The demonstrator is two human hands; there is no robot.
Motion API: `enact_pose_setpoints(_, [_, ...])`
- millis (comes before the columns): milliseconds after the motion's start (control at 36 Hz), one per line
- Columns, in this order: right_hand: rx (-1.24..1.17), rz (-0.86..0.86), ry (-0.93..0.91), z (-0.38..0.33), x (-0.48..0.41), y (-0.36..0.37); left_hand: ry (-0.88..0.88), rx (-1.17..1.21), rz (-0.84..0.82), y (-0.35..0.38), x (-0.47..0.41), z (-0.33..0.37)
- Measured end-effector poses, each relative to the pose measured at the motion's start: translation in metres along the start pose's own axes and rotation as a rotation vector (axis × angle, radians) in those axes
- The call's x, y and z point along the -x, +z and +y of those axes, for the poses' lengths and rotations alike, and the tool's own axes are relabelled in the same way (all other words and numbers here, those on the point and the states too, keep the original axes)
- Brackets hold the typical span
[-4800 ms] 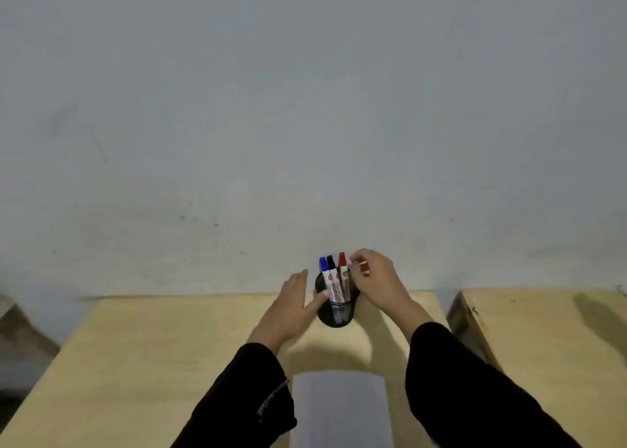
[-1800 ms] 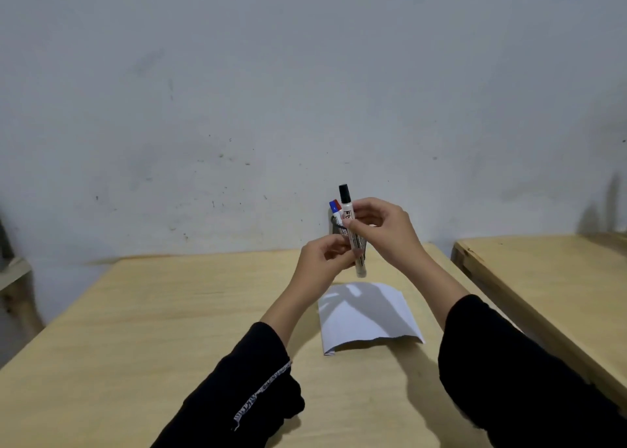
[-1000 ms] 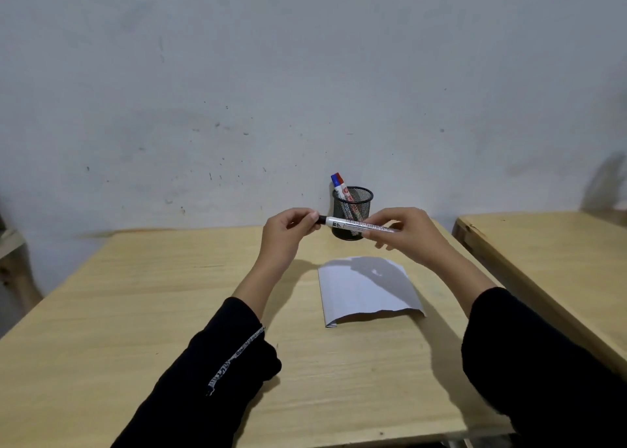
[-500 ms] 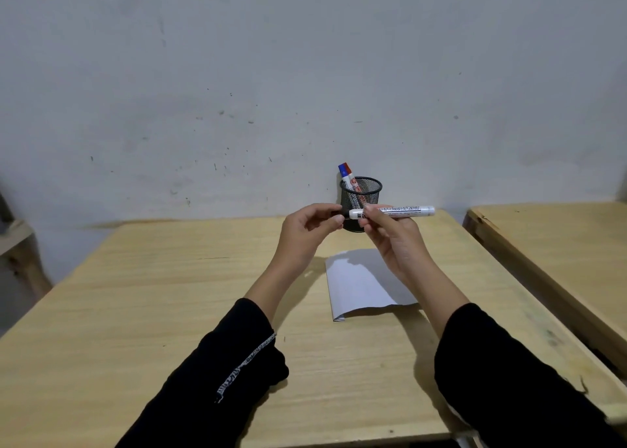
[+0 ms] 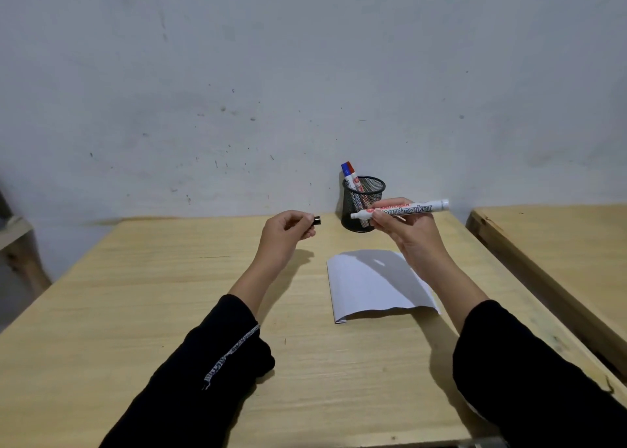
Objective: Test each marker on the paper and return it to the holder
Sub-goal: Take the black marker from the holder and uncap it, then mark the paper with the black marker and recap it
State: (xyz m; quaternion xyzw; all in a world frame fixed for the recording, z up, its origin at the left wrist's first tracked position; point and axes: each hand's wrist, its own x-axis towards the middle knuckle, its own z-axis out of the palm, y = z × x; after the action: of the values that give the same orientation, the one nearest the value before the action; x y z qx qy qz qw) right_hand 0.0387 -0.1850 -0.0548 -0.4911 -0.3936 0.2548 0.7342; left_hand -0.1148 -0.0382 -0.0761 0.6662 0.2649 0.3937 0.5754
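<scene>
With cap [image 5: 317, 220] off, pinched in left hand [image 5: 288, 232] fingers, right hand [image 5: 405, 232] grips marker [image 5: 403, 209] level above paper [image 5: 376, 283], tip probably bared for testing; holder [image 5: 362, 206] far, keeping two.

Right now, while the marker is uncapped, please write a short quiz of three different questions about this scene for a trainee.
1. True or false: the small black cap sits on the white board marker.
2. Which hand holds the marker? A) left hand B) right hand C) neither
3. Fill in: the blue-capped marker and the red-capped marker stand in the black wire mesh ______, beyond the white sheet of paper on the light wooden table.

Key
1. False: the cap is off, pinched in the left hand, apart from the marker.
2. B
3. holder
</scene>
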Motion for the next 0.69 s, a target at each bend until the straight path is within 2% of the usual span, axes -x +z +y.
enact_pose_setpoints(111, [0.025, 0.070, 0.013, 0.004, 0.000, -0.008, -0.025, -0.278, 0.015, -0.008, -0.007, -0.010])
enact_pose_setpoints(306, [0.101, 0.114, 0.038, 0.012, 0.003, -0.017, -0.084, -0.658, -0.107, -0.009, -0.014, -0.032])
enact_pose_setpoints(694, [0.135, 0.127, 0.076, 0.015, 0.007, -0.023, -0.005, -0.750, -0.120, -0.005, -0.012, -0.048])
